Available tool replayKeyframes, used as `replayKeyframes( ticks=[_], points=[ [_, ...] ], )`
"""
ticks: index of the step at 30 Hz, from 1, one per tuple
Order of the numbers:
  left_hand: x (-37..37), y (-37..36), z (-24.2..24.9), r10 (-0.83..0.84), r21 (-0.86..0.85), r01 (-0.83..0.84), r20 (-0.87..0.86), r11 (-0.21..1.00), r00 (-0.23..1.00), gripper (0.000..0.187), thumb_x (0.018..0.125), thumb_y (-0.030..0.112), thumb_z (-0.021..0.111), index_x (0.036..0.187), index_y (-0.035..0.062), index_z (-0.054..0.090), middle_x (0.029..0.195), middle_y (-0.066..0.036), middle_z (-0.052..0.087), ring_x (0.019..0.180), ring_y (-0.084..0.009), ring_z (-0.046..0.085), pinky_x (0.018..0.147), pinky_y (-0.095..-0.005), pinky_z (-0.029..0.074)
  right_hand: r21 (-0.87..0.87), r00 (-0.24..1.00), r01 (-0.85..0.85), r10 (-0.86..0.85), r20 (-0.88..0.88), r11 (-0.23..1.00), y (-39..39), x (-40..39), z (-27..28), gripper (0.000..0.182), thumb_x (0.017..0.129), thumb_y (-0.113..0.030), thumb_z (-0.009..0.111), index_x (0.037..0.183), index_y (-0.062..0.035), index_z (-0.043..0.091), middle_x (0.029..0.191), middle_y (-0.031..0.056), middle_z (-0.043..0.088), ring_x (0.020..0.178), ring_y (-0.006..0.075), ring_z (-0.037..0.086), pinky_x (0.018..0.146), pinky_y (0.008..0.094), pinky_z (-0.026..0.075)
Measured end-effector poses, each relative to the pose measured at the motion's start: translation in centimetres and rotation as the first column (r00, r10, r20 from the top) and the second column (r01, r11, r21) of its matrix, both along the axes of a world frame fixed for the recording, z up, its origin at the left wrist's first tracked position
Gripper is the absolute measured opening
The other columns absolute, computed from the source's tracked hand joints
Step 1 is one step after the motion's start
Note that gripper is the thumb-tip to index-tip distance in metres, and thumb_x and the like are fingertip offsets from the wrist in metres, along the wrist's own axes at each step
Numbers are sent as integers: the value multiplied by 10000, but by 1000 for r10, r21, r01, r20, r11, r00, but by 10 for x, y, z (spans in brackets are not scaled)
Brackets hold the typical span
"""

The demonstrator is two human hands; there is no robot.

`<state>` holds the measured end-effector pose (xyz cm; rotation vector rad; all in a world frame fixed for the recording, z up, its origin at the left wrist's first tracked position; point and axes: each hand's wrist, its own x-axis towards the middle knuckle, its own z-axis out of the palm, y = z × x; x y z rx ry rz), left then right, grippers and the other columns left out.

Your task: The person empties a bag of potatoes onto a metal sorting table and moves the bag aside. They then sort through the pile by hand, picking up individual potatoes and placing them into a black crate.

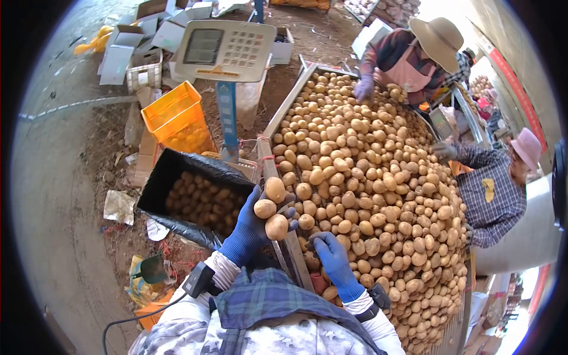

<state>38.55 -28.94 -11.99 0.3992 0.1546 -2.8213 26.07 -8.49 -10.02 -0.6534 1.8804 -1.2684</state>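
Three potatoes (274, 208) rest in my left hand (251, 226), which wears a blue glove and is held palm up over the wooden edge of the sorting table (290, 112). My right hand (332, 255), in a blue glove with a dark palm side, is at the near left edge of the potato heap (378, 177). Its fingers are curled down and partly hidden, so what they touch cannot be made out. Left of my left hand stands a box lined with black plastic (171, 155), partly filled with potatoes.
A scale display (228, 50) on a blue post rises beyond the lined box, beside an orange crate (173, 109). Two people, one in a straw hat (436, 41) and one in a pink hat (526, 148), reach into the heap. A green scoop (151, 269) lies at lower left.
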Motion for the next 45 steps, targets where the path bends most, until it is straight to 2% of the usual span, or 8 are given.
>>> replayKeyframes(
  ticks=[14, 28, 32, 33, 34, 37, 41, 45],
  points=[
    [69, -13, -62, 147, 53, -154, 109, 987, 983, 676, 949, 591, 564, 1303, 17, 521, 1181, -163, 648, 896, -313, 673, 837, -509, 562, 152, 908, -311, 341, -246, 938, -12, 31, -15, 138, 987, -95, 574, 1070, -7, 642, 911, 62, 677, 847, 113, 629, 771, 246, 501],
    [100, -48, -79, 276, 96, -313, 283, 945, 919, 573, 925, 565, 590, 1144, 36, 588, 976, -129, 648, 734, -247, 622, 703, -445, 556, 33, 949, -258, 260, -180, 966, -17, 29, -27, 121, 974, -86, 587, 1054, -21, 650, 813, 53, 656, 763, 104, 629, 701, 243, 502],
    [98, -136, -53, 450, -176, -419, 212, 891, 867, 612, 943, 622, 520, 1083, 29, 572, 967, -125, 621, 766, -262, 612, 708, -410, 548, 38, 953, -237, 240, -183, 971, -19, 29, -31, 121, 973, -92, 595, 1051, -20, 653, 797, 51, 657, 737, 103, 631, 684, 237, 503],
    [102, -188, -79, 456, -642, -378, -49, 667, 888, 672, 940, 670, 496, 1128, 27, 549, 991, -136, 611, 811, -286, 612, 728, -401, 542, 62, 954, -227, 234, -188, 972, -20, 30, -31, 120, 974, -95, 597, 1048, -20, 656, 795, 52, 658, 729, 103, 630, 678, 240, 505],
    [97, -222, -53, 532, -388, -510, -58, 767, 845, 747, 934, 694, 498, 1235, 10, 507, 1081, -176, 588, 967, -337, 609, 841, -436, 550, 86, 954, -214, 227, -193, 973, -21, 31, -30, 120, 975, -98, 598, 1044, -21, 658, 793, 53, 659, 721, 103, 630, 673, 243, 506],
    [101, -324, -21, 619, -406, -560, 18, 722, 785, 904, 932, 731, 453, 1467, 13, 329, 1371, -278, 453, 1259, -498, 496, 1086, -615, 427, 83, 958, -190, 203, -202, 978, -23, 32, -35, 125, 972, -113, 611, 1044, -26, 663, 784, 58, 660, 707, 98, 627, 658, 247, 504],
    [78, -309, 0, 619, -356, -517, 304, 779, 724, 1026, 931, 620, 587, 1584, 43, 43, 1518, -324, 302, 1373, -497, 387, 1095, -606, 416, 140, 966, -156, 181, -183, 978, -28, 33, -27, 132, 967, -119, 618, 1053, -32, 668, 770, 64, 659, 713, 99, 629, 652, 253, 502],
    [66, -240, -57, 397, -488, -249, 226, 836, 889, 812, 979, 536, 564, 1532, 40, 237, 1471, -269, 400, 1339, -415, 457, 1084, -545, 444, 111, 963, -133, 155, -220, 985, -27, 35, -33, 160, 972, -152, 613, 1064, -30, 663, 818, 106, 687, 745, 171, 671, 678, 302, 522]
  ],
)
